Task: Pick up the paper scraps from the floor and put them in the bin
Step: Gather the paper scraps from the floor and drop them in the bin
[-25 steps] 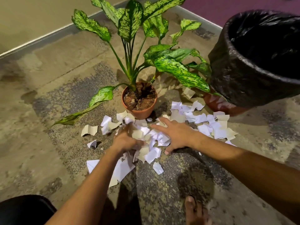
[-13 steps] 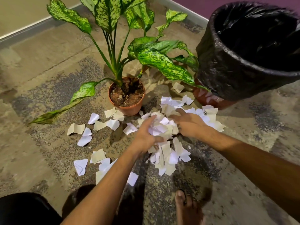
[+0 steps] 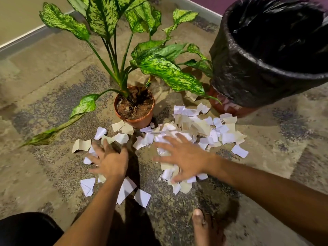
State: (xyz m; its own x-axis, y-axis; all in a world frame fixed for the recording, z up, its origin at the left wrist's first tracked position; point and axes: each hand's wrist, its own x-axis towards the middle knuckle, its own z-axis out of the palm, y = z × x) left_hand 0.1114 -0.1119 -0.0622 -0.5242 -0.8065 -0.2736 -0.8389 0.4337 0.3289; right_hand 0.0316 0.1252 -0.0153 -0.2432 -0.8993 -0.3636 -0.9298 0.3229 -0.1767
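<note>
Clearly, neither hand had a hold on anything at this moment. The left hand (image 3: pixel 108 161) lay palm down with its fingers spread over a few scraps on the floor (image 3: pixel 44 71), and the right hand (image 3: pixel 184 157) lay the same way, flat and splayed, on the near edge of the main heap of paper scraps (image 3: pixel 195 128). Both pressed on paper; neither clutched it.

The scraps were all on the floor, none visibly in the bin (image 3: pixel 266 55), though the dark liner hid whatever lay at its bottom. The biggest cluster sat between the plant pot (image 3: pixel 136 119) and the base of the bin, with looser pieces (image 3: pixel 87 186) off to the left and close to the person's bare foot (image 3: pixel 204 226).

Several things looked likely to go wrong. Flat, spread fingers would probably push light paper sideways and scatter it rather than gather it, so a scoop from both sides seemed called for. A loosely held double handful might shed pieces on the way up to the high rim. The drooping leaves (image 3: pixel 168 71) hung between the heap and the bin, so a lift straight across could brush them and knock scraps loose, or tip the small pot. One scrap (image 3: pixel 191 95) lay under a leaf beside the bin's base and could easily be overlooked, as could the outliers at the left.
</note>
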